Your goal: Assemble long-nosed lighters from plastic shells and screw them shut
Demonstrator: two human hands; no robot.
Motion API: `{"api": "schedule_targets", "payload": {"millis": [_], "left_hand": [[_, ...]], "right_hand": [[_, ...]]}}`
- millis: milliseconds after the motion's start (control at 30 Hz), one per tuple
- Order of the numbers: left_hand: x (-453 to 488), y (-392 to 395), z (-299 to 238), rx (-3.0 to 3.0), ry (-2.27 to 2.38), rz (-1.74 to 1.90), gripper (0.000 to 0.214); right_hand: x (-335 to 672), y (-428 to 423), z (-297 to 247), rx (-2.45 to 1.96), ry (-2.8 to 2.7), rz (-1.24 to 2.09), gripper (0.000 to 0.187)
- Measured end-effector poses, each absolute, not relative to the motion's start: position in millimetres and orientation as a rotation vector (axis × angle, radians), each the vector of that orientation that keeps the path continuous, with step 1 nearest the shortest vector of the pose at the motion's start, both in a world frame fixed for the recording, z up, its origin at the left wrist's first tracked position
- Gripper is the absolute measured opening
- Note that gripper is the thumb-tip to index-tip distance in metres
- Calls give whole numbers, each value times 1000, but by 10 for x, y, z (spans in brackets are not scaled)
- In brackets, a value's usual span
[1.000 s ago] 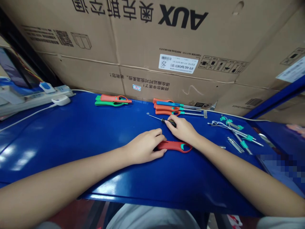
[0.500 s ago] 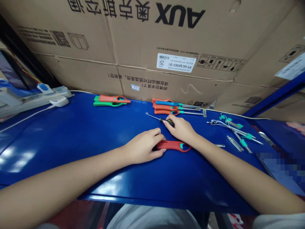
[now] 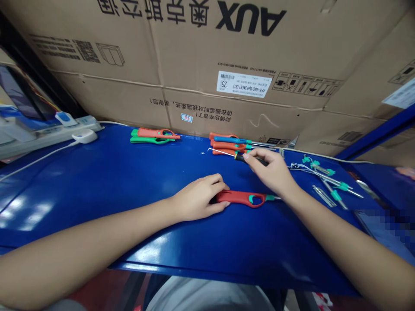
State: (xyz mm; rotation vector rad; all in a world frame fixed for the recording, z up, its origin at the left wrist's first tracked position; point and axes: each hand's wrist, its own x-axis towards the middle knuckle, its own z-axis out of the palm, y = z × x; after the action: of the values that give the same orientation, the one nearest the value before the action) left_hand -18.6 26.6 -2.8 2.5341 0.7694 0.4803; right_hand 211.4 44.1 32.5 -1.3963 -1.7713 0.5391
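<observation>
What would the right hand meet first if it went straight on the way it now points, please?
The right hand points up and to the left, pinching a thin black-handled screwdriver. The first thing in that line looks to be the row of orange-handled tools, though depth is hard to judge here.

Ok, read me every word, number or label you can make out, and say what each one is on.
"AUX" and "奥克斯空调", upside down on the cardboard carton
"KFR-46G/BpR3AES1 (B1)" and "25", upside down on the white label
"师傅您辛苦了!" and "请在搬运时对我温柔些,谢谢您!", upside down on the carton
Too small to read: the label's finer print and the small sticker
</observation>
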Motion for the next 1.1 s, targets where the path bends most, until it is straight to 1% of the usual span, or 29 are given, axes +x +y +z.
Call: {"api": "schedule_targets", "payload": {"millis": [33,100,200,333,400,467,533,633,667,767,933,1100], "left_hand": [[-185,269,-36,2529,751,489,32],[-181,276,-56,2519,717,510,38],[-167,274,-87,2512,674,544,45],[-146,232,-96,2518,618,524,50],[-137,192,-81,2492,600,521,55],[-126,147,-54,2389,622,600,60],[-109,105,-18,2203,677,720,55],[-80,55,45,1887,760,815,32],[-72,43,65,1797,786,826,28],[-64,19,109,1607,835,826,27],[-71,15,111,1536,829,822,26],[-55,20,107,1544,788,883,16]], "right_hand": [[2144,389,376,-1391,-1714,581,36],[2196,274,478,-1359,-1463,791,34],[2237,123,591,-1237,-1167,982,29],[2237,51,577,-1061,-934,1137,27],[2231,53,506,-1005,-886,1168,27],[2230,54,429,-976,-887,1168,28],[2234,46,378,-961,-901,1159,29],[2241,24,372,-947,-872,1161,28],[2243,18,383,-948,-854,1167,28],[2245,10,416,-961,-818,1183,27],[2240,14,415,-975,-835,1190,28],[2240,17,391,-1012,-898,1171,29]]}}
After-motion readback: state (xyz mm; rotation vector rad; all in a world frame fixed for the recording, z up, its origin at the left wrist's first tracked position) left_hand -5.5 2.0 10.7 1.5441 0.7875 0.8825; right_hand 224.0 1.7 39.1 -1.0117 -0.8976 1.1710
